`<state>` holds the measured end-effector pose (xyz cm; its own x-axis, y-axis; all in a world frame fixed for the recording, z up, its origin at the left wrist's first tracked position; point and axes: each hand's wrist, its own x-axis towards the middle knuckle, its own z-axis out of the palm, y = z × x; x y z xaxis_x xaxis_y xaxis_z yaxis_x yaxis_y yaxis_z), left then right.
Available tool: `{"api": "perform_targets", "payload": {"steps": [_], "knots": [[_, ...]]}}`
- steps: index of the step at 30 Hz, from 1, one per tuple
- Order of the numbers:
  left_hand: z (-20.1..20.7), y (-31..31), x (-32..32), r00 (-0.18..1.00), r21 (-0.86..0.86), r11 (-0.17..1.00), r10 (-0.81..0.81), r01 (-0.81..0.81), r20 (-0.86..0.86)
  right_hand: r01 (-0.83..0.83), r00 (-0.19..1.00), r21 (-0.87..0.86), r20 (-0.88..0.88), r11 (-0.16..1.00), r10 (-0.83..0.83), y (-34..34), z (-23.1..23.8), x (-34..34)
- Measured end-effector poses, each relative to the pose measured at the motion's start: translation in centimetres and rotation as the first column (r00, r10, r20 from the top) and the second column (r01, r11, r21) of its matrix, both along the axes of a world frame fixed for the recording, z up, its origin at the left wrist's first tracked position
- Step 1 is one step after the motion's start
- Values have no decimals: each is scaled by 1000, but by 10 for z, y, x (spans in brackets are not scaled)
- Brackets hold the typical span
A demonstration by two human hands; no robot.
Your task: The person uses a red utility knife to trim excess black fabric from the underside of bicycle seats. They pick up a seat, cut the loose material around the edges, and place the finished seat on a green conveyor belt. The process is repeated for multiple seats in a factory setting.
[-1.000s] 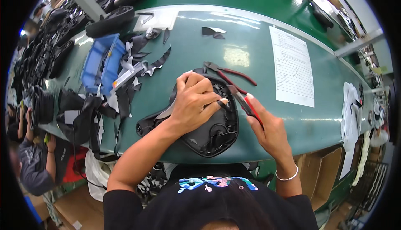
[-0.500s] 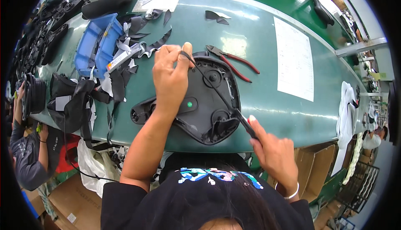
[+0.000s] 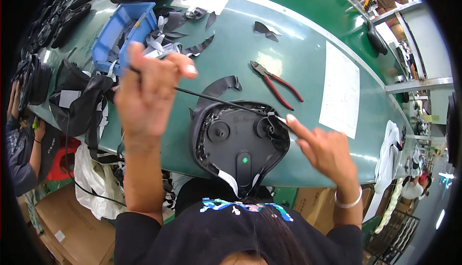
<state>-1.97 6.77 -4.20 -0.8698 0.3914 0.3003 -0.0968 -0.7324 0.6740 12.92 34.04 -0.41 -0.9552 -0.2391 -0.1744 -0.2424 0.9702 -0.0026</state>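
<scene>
Upside down at the table's near edge lies a black saddle point(image 3: 231, 142), its plastic underside up and its narrow end toward me. A thin black cord point(image 3: 207, 95) runs taut from its right rim to my left hand point(image 3: 149, 96), which grips the other end, raised left of the saddle; this hand is slightly blurred. At the right rim, my right hand point(image 3: 325, 152) is closed on a slim tool point(image 3: 284, 122) whose tip meets the rim where the cord ends. The tool's kind is hard to make out. A loose dark flap point(image 3: 221, 86) sticks out beyond the far rim.
Red-handled pliers point(image 3: 279, 87) lie beyond the saddle. A blue bin point(image 3: 108, 39) and dark fabric scraps point(image 3: 173, 22) are at the far left, a paper sheet point(image 3: 339, 92) at right. Black saddle covers point(image 3: 79, 104) sit left. White cloth point(image 3: 386, 157) hangs over the right edge. Another person point(image 3: 24, 149) works at left.
The saddle has turned, its narrow end swinging from the left to toward me. My left hand has moved left, drawing the cord out longer. My right hand has shifted slightly right, staying at the rim.
</scene>
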Motion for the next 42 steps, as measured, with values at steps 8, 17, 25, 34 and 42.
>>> {"api": "perform_targets", "payload": {"steps": [8, 17, 25, 34, 42], "knots": [[2, 45, 7, 537, -723, 124, -587, -680, -606, 135, 990, 2, -38, 991, -135, -22, 5, 15], [-14, 51, 5, 901, -707, 565, -190, 425, 389, -26, 1000, -117, 10, 993, 28, -7, 8, -19], [-17, 23, -30, 986, 339, 940, -39, -19, 163, 188, 981, -21, 51, 982, -187, -38, 4, 42], [5, -23, -25, 834, 471, 689, 481, -551, 270, 560, 828, -570, 389, 601, -403, -62, -20, 93], [-36, 7, 4, 863, -941, 189, -377, -283, -335, 510, 762, -846, 361, 155, -539, -35, -53, 62]]}}
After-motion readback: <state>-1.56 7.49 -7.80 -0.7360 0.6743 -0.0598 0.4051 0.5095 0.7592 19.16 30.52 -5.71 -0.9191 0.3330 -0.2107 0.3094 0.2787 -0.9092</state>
